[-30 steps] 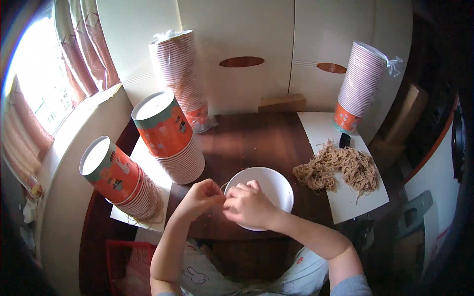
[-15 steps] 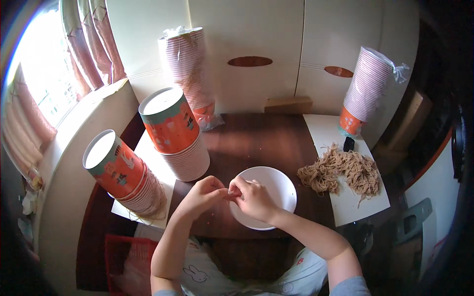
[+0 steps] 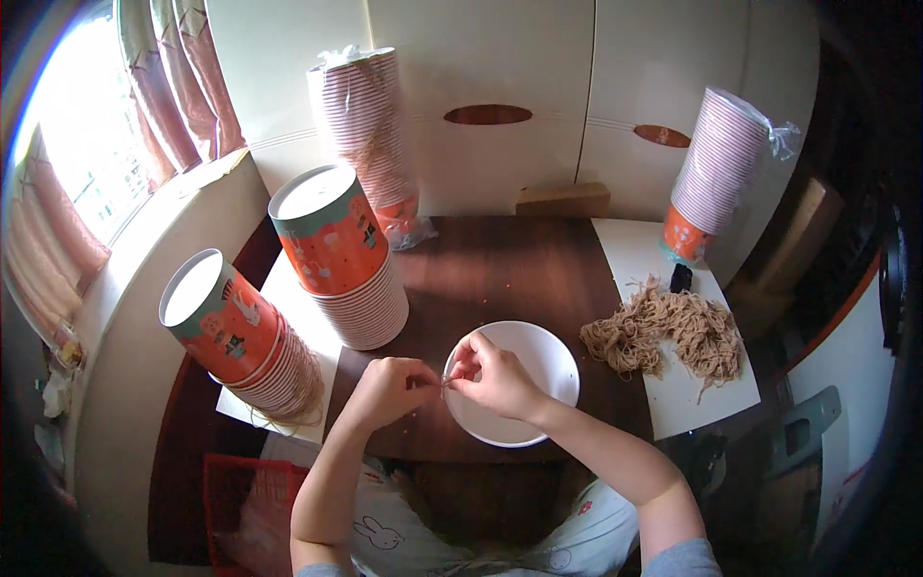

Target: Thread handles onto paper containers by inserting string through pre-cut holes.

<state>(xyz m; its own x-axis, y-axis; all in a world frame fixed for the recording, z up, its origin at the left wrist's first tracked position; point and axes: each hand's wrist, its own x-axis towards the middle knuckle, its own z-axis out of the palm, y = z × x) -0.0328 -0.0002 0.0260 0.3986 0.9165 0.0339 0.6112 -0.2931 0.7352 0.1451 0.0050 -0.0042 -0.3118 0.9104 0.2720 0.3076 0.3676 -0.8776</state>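
The left hand (image 3: 394, 391) and the right hand (image 3: 497, 381) are held close together, each curled and pinched; both forearms (image 3: 606, 444) are stretched forward and inward.

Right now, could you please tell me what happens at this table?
A person's left hand and right hand nearly meet by the left rim of a white bowl, seemingly pinching something too small to identify. A pile of tan strands lies to the right; tall stacks of cups stand on both sides.

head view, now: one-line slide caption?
Left hand and right hand close together at a white bowl's left rim; cup stacks and tan stringy pile nearby.
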